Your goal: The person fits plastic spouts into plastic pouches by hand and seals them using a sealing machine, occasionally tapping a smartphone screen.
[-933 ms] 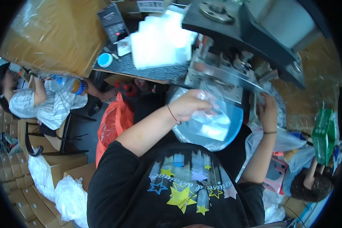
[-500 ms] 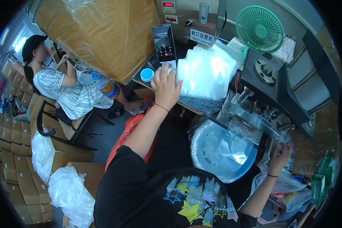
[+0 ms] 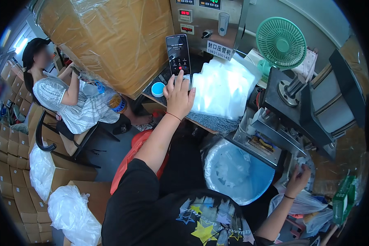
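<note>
Fingers [image 3: 180,78] of left hand [image 3: 178,95] spread, touching phone [image 3: 178,53] beside plastic bags [image 3: 223,90].

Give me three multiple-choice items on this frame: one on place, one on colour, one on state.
1. Where is the left hand?
A. on the blue plastic tub
B. at the edge of the stack of clear plastic bags, just below the upright black smartphone
C. on the cardboard boxes

2. What colour is the small round desk fan?
A. green
B. red
C. black

3. What state is the smartphone's screen in?
A. dark
B. cracked
C. lit

Answers:
1 B, the fingers lie against the bag stack under the phone.
2 A, its grille and blades are green.
3 C, the display shows glowing figures and buttons.
</note>
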The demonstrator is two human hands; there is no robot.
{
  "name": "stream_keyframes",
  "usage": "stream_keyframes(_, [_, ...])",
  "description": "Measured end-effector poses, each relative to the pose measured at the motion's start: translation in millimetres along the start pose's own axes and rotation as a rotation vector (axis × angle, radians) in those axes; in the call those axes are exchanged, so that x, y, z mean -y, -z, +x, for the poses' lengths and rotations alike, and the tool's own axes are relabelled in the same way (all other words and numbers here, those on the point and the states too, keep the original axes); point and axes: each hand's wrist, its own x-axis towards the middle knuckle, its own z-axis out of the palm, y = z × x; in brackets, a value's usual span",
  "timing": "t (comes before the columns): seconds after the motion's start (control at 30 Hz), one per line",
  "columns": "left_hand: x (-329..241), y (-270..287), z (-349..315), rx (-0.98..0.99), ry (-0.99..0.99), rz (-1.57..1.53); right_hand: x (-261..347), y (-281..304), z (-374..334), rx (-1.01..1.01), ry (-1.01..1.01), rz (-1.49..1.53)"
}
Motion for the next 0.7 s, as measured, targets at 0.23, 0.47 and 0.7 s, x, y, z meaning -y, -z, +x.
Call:
stream_keyframes(0.23, [0.1,-0.3,4.3,0.054,0.015,0.02,-6.7,-3.8,-2.0,-0.009,0.021,-0.009])
stream_keyframes(0.47, [2.5,-4.8,6.0,0.107,0.05,-0.011,1.1,-0.6,-1.0,-0.012,0.005,0.021])
stream_keyframes(0.7, [4.4,-5.1,5.5,0.084,0.041,-0.02,-4.3,-3.7,-1.4,0.004,0.005,0.024])
